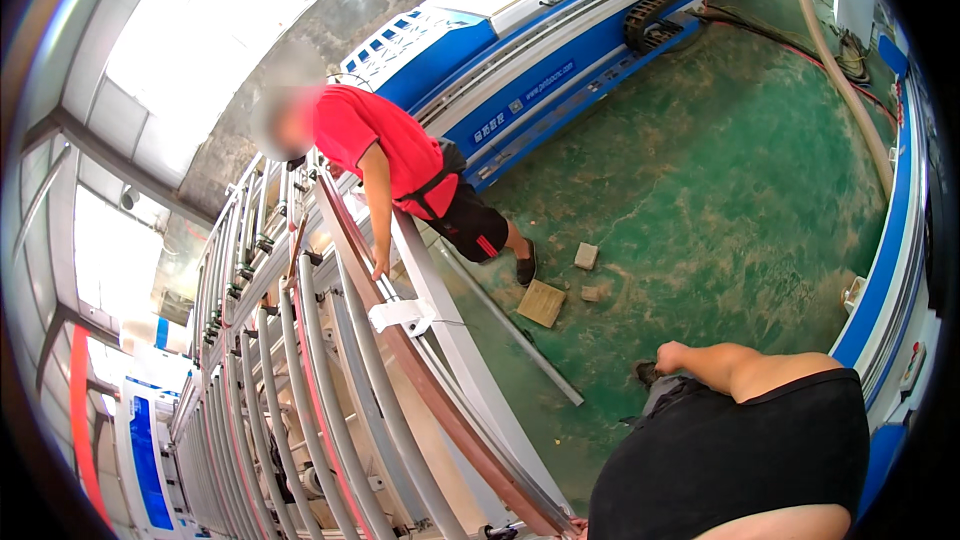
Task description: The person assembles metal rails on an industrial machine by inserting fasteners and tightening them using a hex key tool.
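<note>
A long brown board [420, 370] lies along the edge of a roller conveyor [300, 380] with grey rollers. My right hand [672, 354] hangs at my side by my grey shorts, its fingers curled shut with nothing seen in it. Only a sliver of my left hand [578, 526] shows at the bottom edge, right at the near end of the board; its grip is hidden. At the far end another person in a red shirt [375, 135] and black shorts leans over the conveyor with a hand [378, 266] on the board.
A green, dusty floor [720, 190] holds a square wood offcut [541, 302] and two small blocks [586, 256]. A grey bar [520, 335] lies beside the conveyor. A blue and white machine [540, 50] runs along the back, and a beige hose [835, 70] crosses the right side.
</note>
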The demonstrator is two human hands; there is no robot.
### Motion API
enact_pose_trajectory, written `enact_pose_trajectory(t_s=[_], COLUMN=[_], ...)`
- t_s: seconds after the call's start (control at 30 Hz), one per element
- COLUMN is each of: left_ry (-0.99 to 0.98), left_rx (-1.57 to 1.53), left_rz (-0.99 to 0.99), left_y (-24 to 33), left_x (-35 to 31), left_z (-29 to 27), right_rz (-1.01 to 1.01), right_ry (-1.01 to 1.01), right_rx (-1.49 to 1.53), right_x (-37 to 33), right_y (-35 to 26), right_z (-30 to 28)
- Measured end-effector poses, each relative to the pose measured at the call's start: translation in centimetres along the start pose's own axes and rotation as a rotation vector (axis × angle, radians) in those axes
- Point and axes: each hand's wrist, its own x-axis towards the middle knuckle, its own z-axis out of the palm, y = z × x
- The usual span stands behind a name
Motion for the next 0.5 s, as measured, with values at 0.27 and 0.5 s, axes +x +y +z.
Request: enact_pose_trajectory(t_s=[0.27, 0.5], left_ry=[0.020, 0.020], left_rx=[0.029, 0.029], left_rz=[0.005, 0.014], left_y=[-0.4, -0.5], left_x=[0.3, 0.3], left_z=[0.2, 0.0], right_rz=[0.008, -0.037], right_ry=[0.076, 0.105], right_rx=[0.006, -0.045], right_x=[-0.6, -1.1], right_y=[1.1, 1.2], right_z=[0.1, 0.0])
